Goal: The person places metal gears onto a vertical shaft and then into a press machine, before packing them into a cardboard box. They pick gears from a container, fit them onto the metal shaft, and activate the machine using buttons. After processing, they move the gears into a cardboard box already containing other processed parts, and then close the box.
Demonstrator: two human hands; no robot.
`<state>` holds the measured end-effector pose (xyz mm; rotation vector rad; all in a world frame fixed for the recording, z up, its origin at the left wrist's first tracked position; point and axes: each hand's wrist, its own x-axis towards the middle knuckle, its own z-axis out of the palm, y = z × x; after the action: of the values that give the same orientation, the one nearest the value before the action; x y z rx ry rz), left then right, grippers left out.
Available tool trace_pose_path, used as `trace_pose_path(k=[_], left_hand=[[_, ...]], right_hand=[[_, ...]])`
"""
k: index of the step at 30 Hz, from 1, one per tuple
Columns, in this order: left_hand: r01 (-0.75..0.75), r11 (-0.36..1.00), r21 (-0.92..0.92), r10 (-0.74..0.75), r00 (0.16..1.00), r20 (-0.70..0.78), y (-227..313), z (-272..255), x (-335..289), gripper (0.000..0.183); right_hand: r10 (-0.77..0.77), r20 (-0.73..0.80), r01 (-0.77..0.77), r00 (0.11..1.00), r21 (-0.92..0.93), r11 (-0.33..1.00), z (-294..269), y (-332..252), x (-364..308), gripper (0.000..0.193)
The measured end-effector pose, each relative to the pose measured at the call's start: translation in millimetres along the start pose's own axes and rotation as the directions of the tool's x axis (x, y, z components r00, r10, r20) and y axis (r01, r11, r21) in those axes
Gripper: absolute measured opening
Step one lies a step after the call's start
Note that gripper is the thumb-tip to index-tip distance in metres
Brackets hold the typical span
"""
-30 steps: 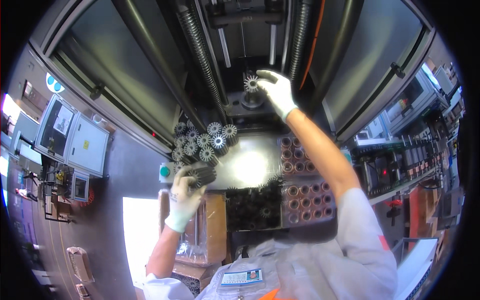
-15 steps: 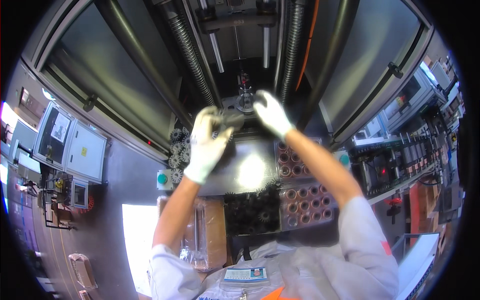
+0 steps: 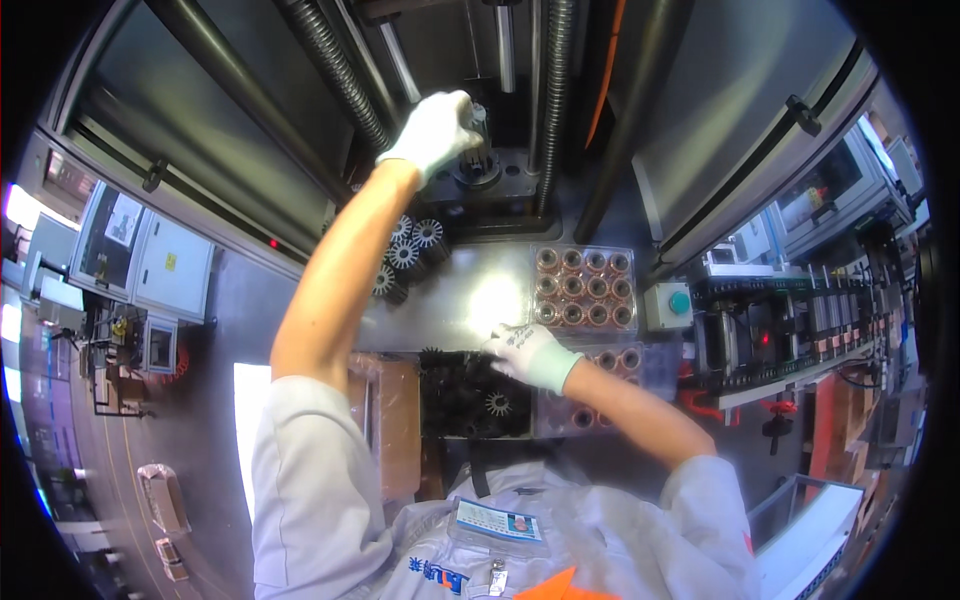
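Left gloved hand [image 3: 432, 132], upper centre of frame: fingers curled in at the top of an upright fixture post [image 3: 478, 163]. The post stands on a round flanged base [image 3: 478, 179] between the press columns. Cannot tell whether the fingers close on a part; the hand hides the contact.

Right gloved hand [image 3: 530, 354], just below centre: fingers bent and fairly close together, pointing left, at the upper right edge of a bin of dark toothed parts [image 3: 470, 408]. Grip hidden; cannot tell if a part is held. One toothed disc [image 3: 498, 404] faces up in the bin.

Left of centre: slotted metal cores [image 3: 403, 253] grouped upright on the metal table [image 3: 450, 305], partly behind the left forearm. Right of centre: clear tray [image 3: 540, 328] with copper-coloured rings [image 3: 596, 289] in rows of four; green push button [image 3: 680, 302] beside it.
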<state>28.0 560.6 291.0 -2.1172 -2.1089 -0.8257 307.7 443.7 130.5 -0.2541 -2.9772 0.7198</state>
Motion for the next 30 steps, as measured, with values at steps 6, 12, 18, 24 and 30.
trace_pose_path(k=[6, 12, 18, 24, 30], left_hand=[[0.216, 0.973, 0.081, -0.221, 0.974, 0.053, -15, 55, -37, 0.035], [0.056, 0.991, 0.122, -0.031, 0.979, -0.201, 18, 12, -96, 0.046], [0.734, 0.655, 0.182, -0.755, 0.644, 0.119, -24, -64, -311, 0.028], [0.75, 0.563, 0.347, -0.826, 0.503, 0.254, -62, 56, -498, 0.039], [0.803, 0.571, 0.171, -0.801, 0.499, 0.33, -61, 50, -522, 0.045]], right_hand=[[-0.097, -0.196, 0.098, 0.976, -0.005, 0.995, 5, 5, 2, 0.014], [-0.077, -0.204, 0.093, 0.976, 0.067, 0.993, -28, 18, -8, 0.012], [0.082, -0.171, 0.0, 0.982, 0.43, 0.903, -52, 9, 10, 0.02], [0.421, -0.015, -0.118, 0.907, 0.95, 0.289, -80, 3, 45, 0.032], [0.448, -0.468, -0.007, 0.761, 0.685, 0.728, -134, 49, 119, 0.032]])
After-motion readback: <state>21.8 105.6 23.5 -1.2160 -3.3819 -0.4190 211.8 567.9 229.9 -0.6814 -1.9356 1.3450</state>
